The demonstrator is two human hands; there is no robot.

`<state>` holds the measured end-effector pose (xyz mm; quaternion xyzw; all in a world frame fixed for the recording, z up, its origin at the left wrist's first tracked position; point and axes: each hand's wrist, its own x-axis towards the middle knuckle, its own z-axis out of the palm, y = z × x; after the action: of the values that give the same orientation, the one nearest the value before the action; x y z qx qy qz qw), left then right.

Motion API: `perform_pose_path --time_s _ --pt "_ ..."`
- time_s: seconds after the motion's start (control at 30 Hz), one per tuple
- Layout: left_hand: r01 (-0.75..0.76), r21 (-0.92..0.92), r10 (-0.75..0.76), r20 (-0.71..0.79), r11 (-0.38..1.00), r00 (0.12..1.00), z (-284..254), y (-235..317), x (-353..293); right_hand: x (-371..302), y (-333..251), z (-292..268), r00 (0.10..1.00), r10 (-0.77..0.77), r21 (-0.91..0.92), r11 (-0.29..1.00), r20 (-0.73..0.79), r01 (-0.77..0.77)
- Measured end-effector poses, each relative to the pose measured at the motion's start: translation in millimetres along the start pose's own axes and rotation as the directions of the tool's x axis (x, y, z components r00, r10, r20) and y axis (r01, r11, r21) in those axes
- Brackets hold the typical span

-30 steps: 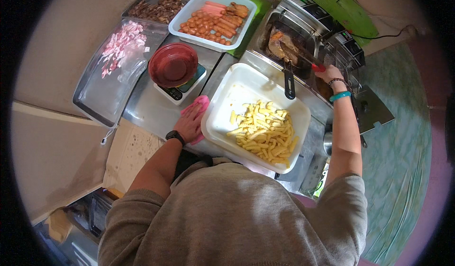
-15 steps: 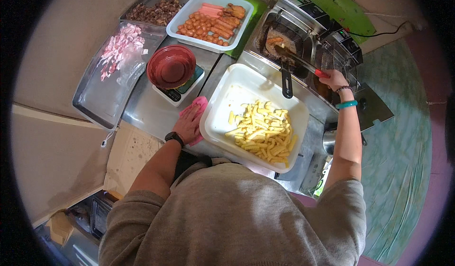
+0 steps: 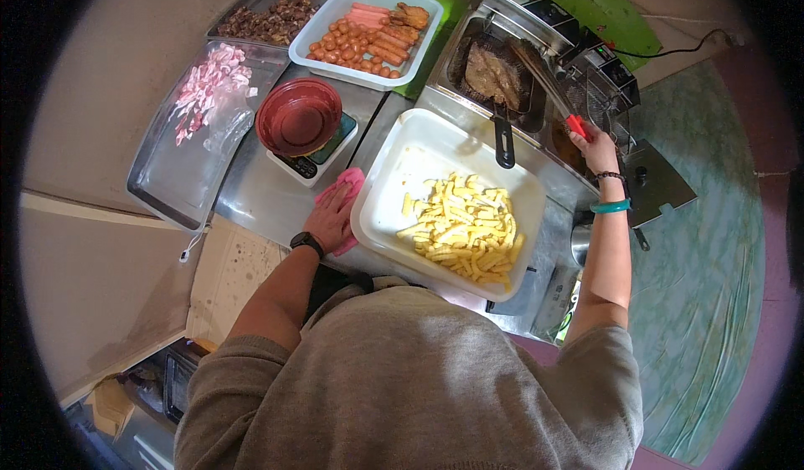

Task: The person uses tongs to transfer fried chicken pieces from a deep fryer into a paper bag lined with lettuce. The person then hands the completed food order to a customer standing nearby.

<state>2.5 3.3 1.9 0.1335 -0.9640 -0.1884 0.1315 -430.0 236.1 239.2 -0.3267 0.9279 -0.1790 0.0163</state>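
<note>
Right hand [image 3: 596,150] clamped on the red grip of the metal tongs [image 3: 550,87]. Tongs slant over the black-handled fry basket [image 3: 503,140] in the deep fryer [image 3: 548,160], tips at its far right side, contact unclear. Oil [image 3: 492,77] foaming inside. Left hand [image 3: 328,219] flat, fingers slightly apart, on pink cloth [image 3: 355,179], just left of white tub [image 3: 400,169] with cut fries [image 3: 469,227]. Red bowl [image 3: 297,118] on digital scale [image 3: 303,167] beyond the cloth.

Bright light falls on the fries [image 3: 466,229]; fisheye edges bend and blacken.
</note>
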Motion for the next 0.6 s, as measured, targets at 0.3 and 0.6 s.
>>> perform_pose_path --time_s 0.3,0.6 --pt "-0.007 0.01 0.007 0.0 1.0 1.0 -3.4 2.0 0.9 -28.0 -2.4 31.4 0.99 -0.031 -0.391 0.917 0.135 0.082" --pt "-0.023 0.001 0.023 -0.022 1.0 1.0 1.5 0.2 1.6 -21.6 -6.2 27.4 0.996 0.002 -0.319 0.947 0.085 0.025"
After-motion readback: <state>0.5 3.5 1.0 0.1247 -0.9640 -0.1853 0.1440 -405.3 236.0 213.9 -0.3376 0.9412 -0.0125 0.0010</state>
